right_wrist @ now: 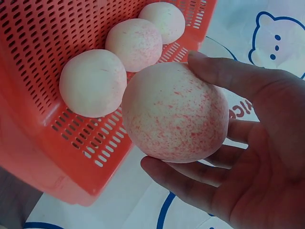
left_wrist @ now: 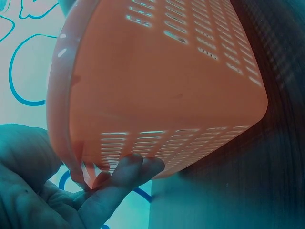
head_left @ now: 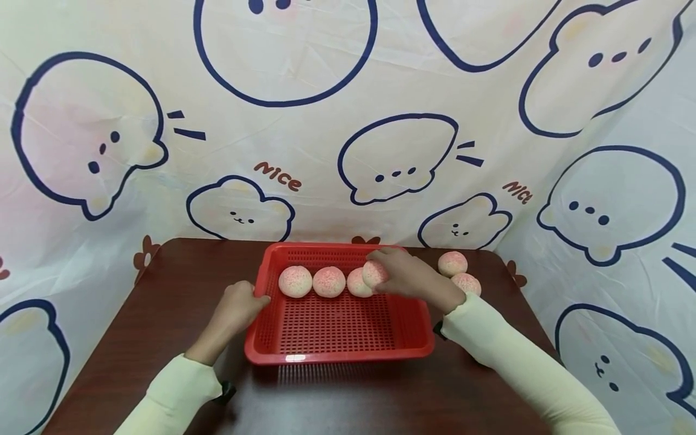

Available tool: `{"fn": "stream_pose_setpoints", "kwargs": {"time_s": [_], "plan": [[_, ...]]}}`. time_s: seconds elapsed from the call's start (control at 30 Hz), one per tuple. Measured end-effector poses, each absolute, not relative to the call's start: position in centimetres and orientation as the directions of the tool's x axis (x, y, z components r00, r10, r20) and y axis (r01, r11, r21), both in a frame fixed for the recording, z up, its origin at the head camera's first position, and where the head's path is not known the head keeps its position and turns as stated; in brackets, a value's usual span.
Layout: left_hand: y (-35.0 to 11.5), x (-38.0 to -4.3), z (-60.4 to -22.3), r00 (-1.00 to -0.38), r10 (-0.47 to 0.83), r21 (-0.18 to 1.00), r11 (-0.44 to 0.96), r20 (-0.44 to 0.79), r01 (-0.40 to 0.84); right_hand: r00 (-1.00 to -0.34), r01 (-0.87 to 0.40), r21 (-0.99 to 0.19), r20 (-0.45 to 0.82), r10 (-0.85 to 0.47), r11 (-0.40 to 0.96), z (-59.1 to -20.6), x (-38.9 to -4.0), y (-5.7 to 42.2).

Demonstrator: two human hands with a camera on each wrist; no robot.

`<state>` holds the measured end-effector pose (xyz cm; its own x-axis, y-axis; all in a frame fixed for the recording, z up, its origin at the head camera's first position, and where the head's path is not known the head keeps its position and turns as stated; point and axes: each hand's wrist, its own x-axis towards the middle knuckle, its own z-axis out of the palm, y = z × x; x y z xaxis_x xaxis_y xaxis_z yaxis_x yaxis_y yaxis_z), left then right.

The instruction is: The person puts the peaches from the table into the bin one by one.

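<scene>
Left hand (head_left: pixel 237 307): grip pinching red basket (head_left: pixel 338 359) by side rim. Right hand (head_left: pixel 408 275): grip spread round pink-dotted ball (right_wrist: pixel 175 113), holding it near three more balls (head_left: pixel 328 282) in basket.

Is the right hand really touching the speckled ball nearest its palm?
Touching. The right wrist view shows it: the right hand grips the speckled ball, thumb against its upper edge, fingers against its lower edge.
</scene>
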<state>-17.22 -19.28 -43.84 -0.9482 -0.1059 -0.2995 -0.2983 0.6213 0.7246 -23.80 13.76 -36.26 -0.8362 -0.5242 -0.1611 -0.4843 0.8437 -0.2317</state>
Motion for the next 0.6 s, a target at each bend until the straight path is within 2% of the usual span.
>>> {"fn": "stream_pose_setpoints", "kwargs": {"time_s": [0.6], "plan": [[-19.2, -17.2, -44.0, -0.957, -0.095, 0.733, 0.623, -0.275, -0.272, -0.822, -0.492, -0.208, -0.208, -0.53, 0.845, -36.6, -24.1, 12.0]]}}
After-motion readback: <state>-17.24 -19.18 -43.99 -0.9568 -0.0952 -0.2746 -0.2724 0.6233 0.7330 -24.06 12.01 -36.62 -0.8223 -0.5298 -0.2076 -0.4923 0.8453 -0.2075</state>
